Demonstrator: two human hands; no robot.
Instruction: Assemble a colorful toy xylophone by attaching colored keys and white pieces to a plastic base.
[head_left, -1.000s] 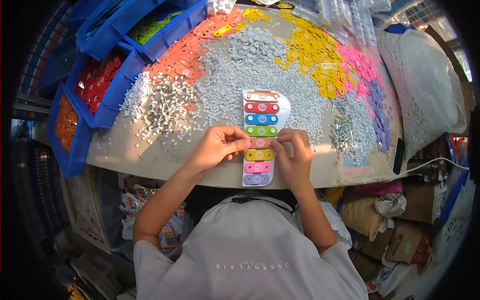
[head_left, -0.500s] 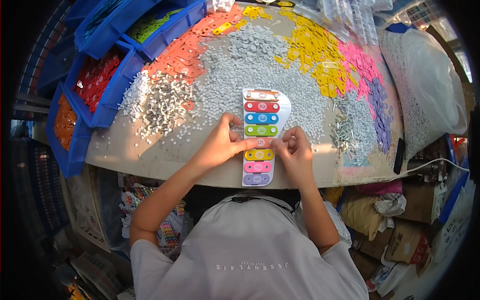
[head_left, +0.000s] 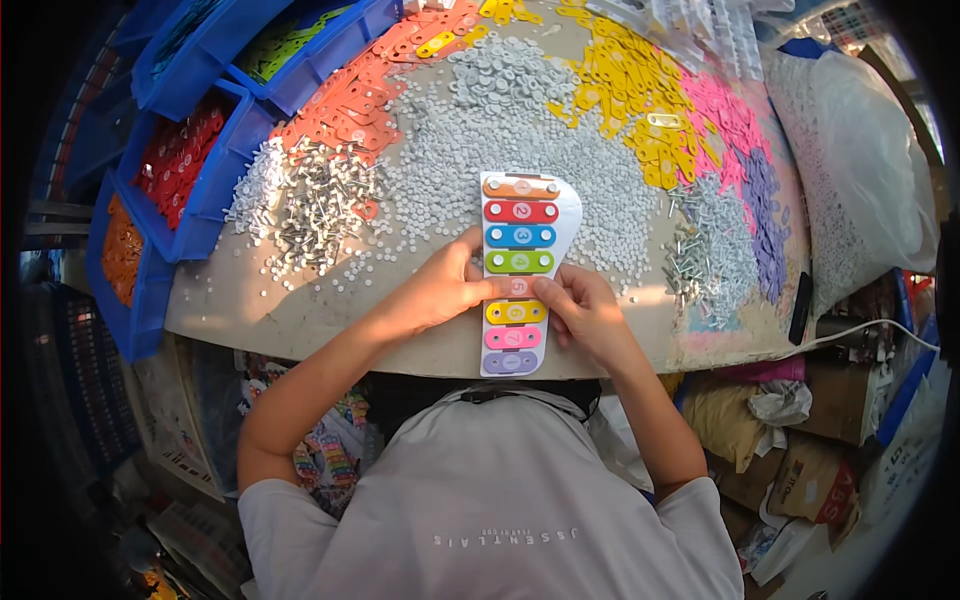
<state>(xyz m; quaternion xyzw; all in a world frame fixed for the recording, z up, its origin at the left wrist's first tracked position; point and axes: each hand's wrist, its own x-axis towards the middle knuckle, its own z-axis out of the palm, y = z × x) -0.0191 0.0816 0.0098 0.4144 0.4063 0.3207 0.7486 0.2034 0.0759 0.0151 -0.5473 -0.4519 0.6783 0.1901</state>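
Upright before me, over the table's near edge, is a toy xylophone [head_left: 566,212] with a white base and a column of coloured bars. My left hand [head_left: 435,287] grips its left edge, thumb lying across one end of the salmon bar [head_left: 518,288]. From the other side my right hand [head_left: 585,310] presses its thumb on that bar's right end, its fingers curled behind the base. White round caps show on the ends of the upper bars, such as the blue bar [head_left: 520,236]. The yellow bar [head_left: 515,313], pink bar and purple bar below show small dark holes instead.
Grey washers [head_left: 510,80] heap across the table's middle. Pins with white heads [head_left: 325,200] lie left, metal screws [head_left: 710,250] right. Loose yellow bars [head_left: 625,85], pink bars and purple bars spread at the right. Blue bins [head_left: 215,215] of coloured bars line the left; a translucent bag [head_left: 850,170] stands right.
My right hand has gone from a raised fingertip pinch to a thumb press with its fingers behind the base. My left index finger has slipped behind the left edge.
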